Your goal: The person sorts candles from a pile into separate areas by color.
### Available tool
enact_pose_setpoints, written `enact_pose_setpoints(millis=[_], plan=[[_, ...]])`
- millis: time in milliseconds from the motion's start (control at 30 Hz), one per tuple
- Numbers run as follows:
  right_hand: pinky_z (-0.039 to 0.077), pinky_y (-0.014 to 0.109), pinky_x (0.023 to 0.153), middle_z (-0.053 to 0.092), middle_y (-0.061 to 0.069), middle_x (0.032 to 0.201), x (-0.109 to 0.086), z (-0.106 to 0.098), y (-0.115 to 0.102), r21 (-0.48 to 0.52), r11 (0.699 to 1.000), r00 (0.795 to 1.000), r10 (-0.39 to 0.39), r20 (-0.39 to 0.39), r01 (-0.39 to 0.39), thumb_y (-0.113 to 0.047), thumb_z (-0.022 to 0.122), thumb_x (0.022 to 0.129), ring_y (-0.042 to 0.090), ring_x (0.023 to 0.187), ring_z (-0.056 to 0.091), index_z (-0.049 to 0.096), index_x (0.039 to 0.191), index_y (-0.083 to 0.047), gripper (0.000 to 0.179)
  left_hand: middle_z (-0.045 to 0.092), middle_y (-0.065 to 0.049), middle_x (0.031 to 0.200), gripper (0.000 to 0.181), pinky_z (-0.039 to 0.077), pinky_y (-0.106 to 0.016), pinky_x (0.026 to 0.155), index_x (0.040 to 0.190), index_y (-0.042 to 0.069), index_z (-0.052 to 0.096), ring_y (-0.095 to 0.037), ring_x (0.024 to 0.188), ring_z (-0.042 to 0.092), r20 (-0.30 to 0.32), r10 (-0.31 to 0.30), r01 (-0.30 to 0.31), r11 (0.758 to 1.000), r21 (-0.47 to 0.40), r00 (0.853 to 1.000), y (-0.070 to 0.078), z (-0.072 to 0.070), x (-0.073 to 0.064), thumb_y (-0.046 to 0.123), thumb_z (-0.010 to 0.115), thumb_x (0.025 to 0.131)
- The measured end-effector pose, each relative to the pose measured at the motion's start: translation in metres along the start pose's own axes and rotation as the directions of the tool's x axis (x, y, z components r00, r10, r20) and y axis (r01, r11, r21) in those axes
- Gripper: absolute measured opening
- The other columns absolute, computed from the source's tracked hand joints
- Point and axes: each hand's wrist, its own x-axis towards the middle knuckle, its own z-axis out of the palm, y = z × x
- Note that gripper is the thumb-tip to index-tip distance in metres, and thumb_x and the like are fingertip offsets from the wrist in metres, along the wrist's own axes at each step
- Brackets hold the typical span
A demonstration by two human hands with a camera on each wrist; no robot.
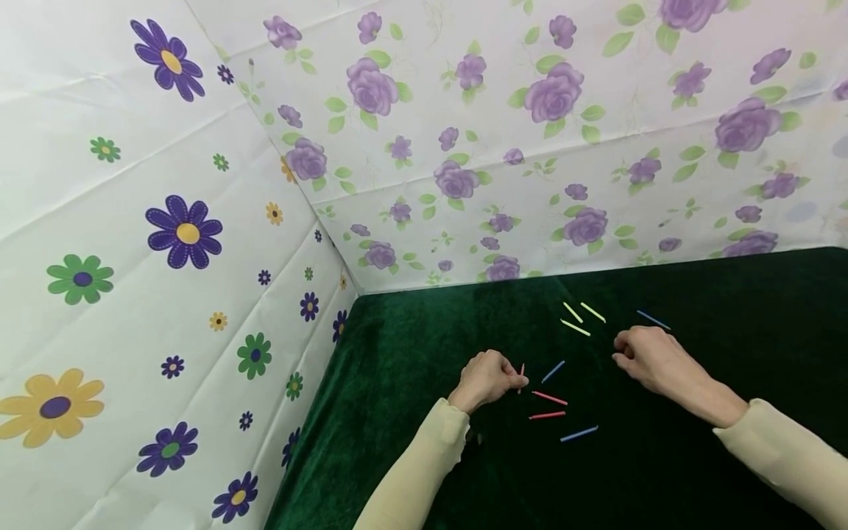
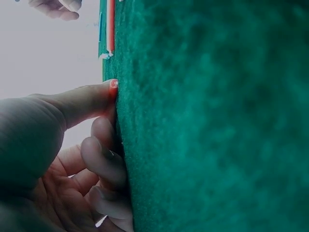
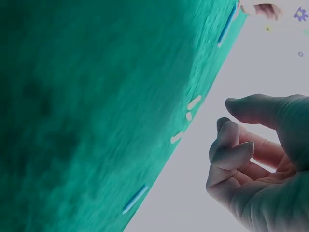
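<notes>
My left hand point(image 1: 486, 379) pinches a small red candle point(image 1: 522, 369) between thumb and fingertip, low over the green cloth. In the left wrist view, the red end point(image 2: 114, 83) shows at the thumb tip. Two more red candles point(image 1: 550, 398) lie just right of that hand, with a blue candle point(image 1: 553, 372) above them. My right hand point(image 1: 659, 361) hovers over the cloth with fingers loosely bent, holding nothing, as its wrist view shows. Beyond it lies another blue candle point(image 1: 654, 319). Left of it are three pale yellow candles point(image 1: 575, 328) in a loose group.
A third blue candle point(image 1: 579, 434) lies nearer me, below the red ones. Dark green velvety cloth point(image 1: 411, 346) covers the table. White flowered sheets stand as walls on the left point(image 1: 119, 199) and at the back point(image 1: 411, 243).
</notes>
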Motion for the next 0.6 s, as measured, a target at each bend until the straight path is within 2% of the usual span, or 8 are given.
enact_pose_setpoints(millis=[100,267,500,600], plan=[[0.053,0.034,0.064,0.073,0.009,0.090,0.001,0.006,-0.007,-0.016,0.999,0.999,-0.032,-0.013,0.032,-0.006,0.075,0.097,0.010,0.072,0.059,0.077,0.105,0.002,0.012,0.066,0.009,0.077,0.032,0.038,-0.029,0.059,0.070,0.024,0.080,-0.011,0.062,0.050,0.001,-0.005,0.005,1.000,0.002,1.000,0.000,0.000,0.000,0.041,0.084,0.097],[0.051,0.028,0.062,0.072,0.007,0.090,0.003,0.014,-0.017,0.010,0.997,0.997,-0.076,0.002,0.076,-0.006,0.075,0.097,0.007,0.070,0.058,0.077,0.104,0.000,0.010,0.065,0.009,0.076,0.032,0.038,-0.028,0.060,0.070,0.024,0.080,-0.011,0.062,0.050,-0.001,-0.009,0.009,1.000,0.003,1.000,0.001,-0.001,-0.001,0.041,0.084,0.097],[0.050,0.024,0.060,0.070,0.006,0.092,0.011,0.027,-0.033,0.049,0.996,0.995,-0.079,0.068,0.076,-0.006,0.073,0.098,0.005,0.068,0.058,0.076,0.108,0.000,0.012,0.064,0.009,0.073,0.034,0.037,-0.028,0.060,0.068,0.025,0.079,-0.011,0.061,0.049,0.001,-0.020,0.020,1.000,0.010,1.000,0.002,0.000,-0.001,0.042,0.083,0.097],[0.050,0.025,0.061,0.070,0.005,0.089,0.015,0.033,-0.039,0.044,0.995,0.993,-0.096,0.070,0.093,-0.006,0.074,0.098,0.006,0.068,0.058,0.076,0.106,-0.001,0.010,0.065,0.009,0.073,0.034,0.037,-0.028,0.060,0.069,0.025,0.079,-0.011,0.061,0.049,-0.004,-0.015,0.015,1.000,0.010,1.000,0.002,0.001,-0.001,0.042,0.083,0.097]])
